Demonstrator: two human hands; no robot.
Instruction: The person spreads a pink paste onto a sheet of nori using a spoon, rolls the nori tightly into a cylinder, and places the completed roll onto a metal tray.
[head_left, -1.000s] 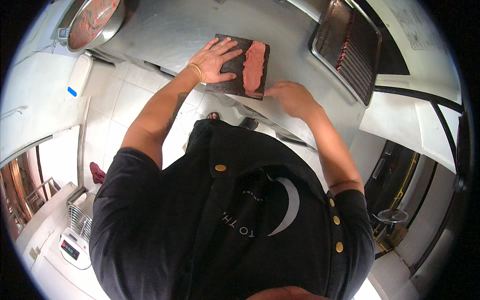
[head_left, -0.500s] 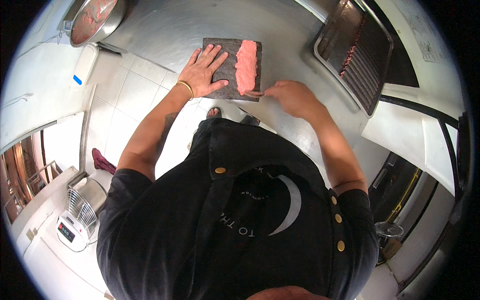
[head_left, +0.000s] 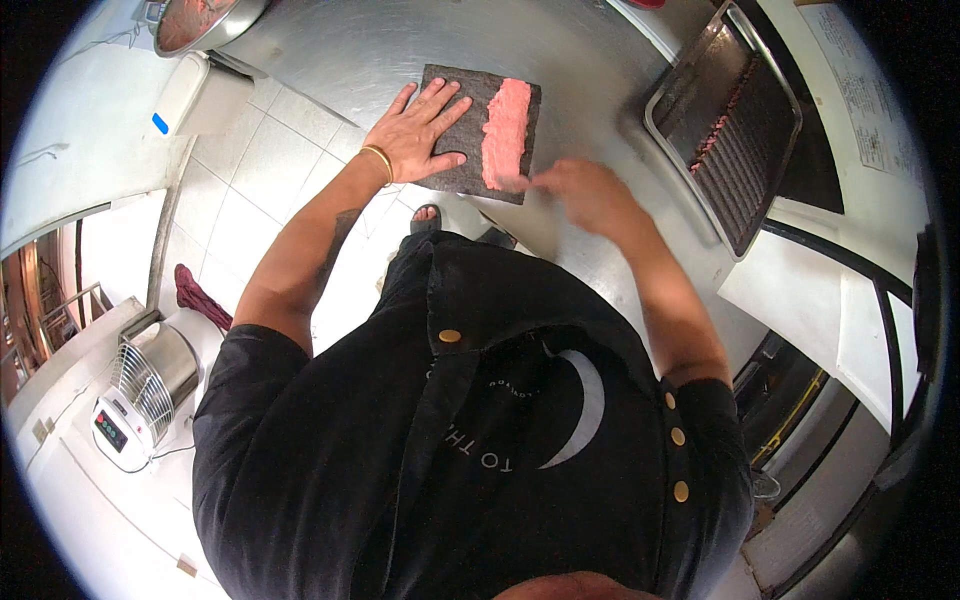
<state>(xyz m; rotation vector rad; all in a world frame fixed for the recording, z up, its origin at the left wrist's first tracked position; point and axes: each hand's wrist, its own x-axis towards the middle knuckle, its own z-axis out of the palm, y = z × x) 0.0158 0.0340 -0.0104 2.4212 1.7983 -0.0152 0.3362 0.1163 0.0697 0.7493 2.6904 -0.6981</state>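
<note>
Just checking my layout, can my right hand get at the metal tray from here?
Probably yes: only steel counter shows between your right hand and the metal tray. The hand seems to grip a blurred utensil, though.

Pale lettering (head_left: 489,460) curved beside a grey crescent (head_left: 587,410) on the black garment (head_left: 320,460), lower centre of the frame; the printed sheet (head_left: 852,90) at upper right was too small to read.
</note>
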